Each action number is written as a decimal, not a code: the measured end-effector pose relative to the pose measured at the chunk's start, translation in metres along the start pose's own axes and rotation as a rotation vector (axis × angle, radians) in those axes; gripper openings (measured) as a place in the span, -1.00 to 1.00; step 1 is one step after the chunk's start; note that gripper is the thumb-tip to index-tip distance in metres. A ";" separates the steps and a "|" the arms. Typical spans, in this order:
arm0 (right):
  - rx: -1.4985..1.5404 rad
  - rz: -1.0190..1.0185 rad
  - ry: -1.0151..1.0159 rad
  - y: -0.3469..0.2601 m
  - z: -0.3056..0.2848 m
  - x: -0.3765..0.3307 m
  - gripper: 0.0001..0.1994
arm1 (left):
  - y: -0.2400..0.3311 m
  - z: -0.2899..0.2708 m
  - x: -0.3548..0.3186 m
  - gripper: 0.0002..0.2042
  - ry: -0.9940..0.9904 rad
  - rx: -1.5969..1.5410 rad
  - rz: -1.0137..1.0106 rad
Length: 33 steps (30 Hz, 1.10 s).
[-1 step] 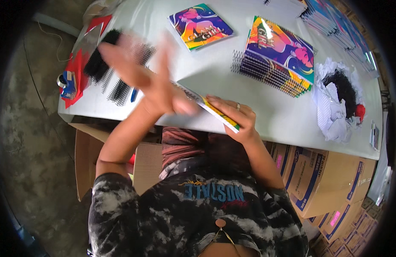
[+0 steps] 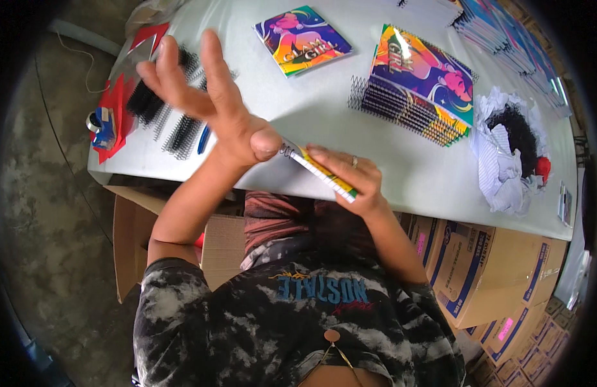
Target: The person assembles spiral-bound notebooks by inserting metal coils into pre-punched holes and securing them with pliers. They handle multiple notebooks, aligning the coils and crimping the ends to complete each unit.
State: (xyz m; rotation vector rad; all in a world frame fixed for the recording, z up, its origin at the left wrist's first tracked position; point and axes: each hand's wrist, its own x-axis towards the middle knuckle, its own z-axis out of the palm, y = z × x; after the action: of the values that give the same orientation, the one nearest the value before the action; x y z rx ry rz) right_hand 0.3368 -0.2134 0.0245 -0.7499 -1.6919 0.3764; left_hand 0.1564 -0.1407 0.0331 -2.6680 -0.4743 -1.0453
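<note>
A notebook (image 2: 324,175) with a yellow and green cover is tipped up on edge over the near side of the table. Its spine faces me, and my right hand (image 2: 353,173) grips it with the fingers across the cover. A dark spiral coil (image 2: 287,150) shows at the notebook's left end. Beside that end is my left hand (image 2: 224,113), fingers spread wide and thumb close to the coil; whether the thumb touches it I cannot tell. Beyond my left hand, several loose black spiral coils (image 2: 180,137) lie on the table.
A colourful notebook (image 2: 303,40) lies at the far middle, and a stack of spiral notebooks (image 2: 422,80) stands right of it. Crumpled white cloth (image 2: 498,174) with black coil scraps sits far right. A blue tape dispenser (image 2: 103,129) and blue pen (image 2: 203,140) lie left. Cardboard boxes (image 2: 469,267) stand below.
My left hand's fingers, blurred before, are now sharper and spread further upward. The notebook and my right hand have barely shifted.
</note>
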 end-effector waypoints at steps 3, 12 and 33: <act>-0.098 0.117 0.101 0.004 0.004 -0.008 -0.70 | 0.010 0.030 -0.029 -0.05 0.007 -0.148 0.116; -0.055 0.092 0.077 0.009 0.007 -0.003 -0.49 | 0.018 0.027 -0.012 0.05 0.077 -0.176 0.009; 0.327 0.064 0.056 0.010 0.026 0.016 -0.40 | 0.052 -0.014 0.016 -0.09 0.001 -0.251 -0.341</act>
State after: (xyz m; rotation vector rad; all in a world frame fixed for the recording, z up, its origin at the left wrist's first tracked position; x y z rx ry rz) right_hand 0.3129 -0.1920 0.0232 -0.5669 -1.5080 0.6534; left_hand 0.1785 -0.1897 0.0491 -2.8692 -0.8756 -1.2728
